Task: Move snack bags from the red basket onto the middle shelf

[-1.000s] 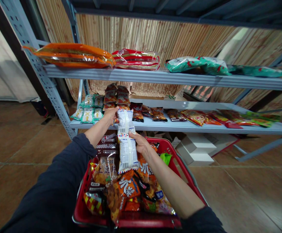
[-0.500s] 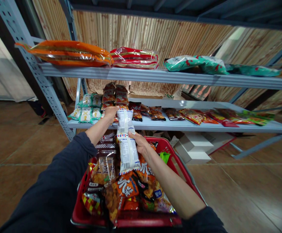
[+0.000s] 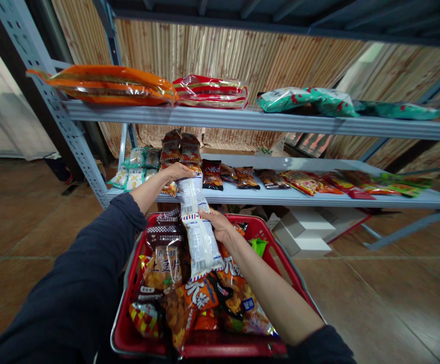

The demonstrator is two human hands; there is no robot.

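Observation:
A strip of joined white snack bags point(image 3: 204, 242) hangs tilted over the basket, printed backs facing me, with red-and-blue striped edges. My left hand point(image 3: 176, 173) is closed on its top end, right in front of the brown bags on the lower shelf; its fingertips are partly hidden. Around the seam between the two bags, my right hand point(image 3: 217, 222) pinches the strip's right edge. Below is a red shopping basket point(image 3: 125, 308) full of snacks. In it are a potato chip bag point(image 3: 166, 260) and an orange snack bag point(image 3: 200, 293), close to the strip's lower end.
On the lower shelf point(image 3: 318, 202) lie small green-and-white bags point(image 3: 134, 177), stacked brown bags point(image 3: 171, 144) and several dark and red packets point(image 3: 246, 178). The upper shelf point(image 3: 212, 115) holds an orange package point(image 3: 109, 86) and teal bags point(image 3: 310, 100). White boxes point(image 3: 306, 232) stand underneath.
My left hand has shifted slightly right and turned over the strip's top end. The strip's lower end has swung a little right and down. My right hand has barely moved.

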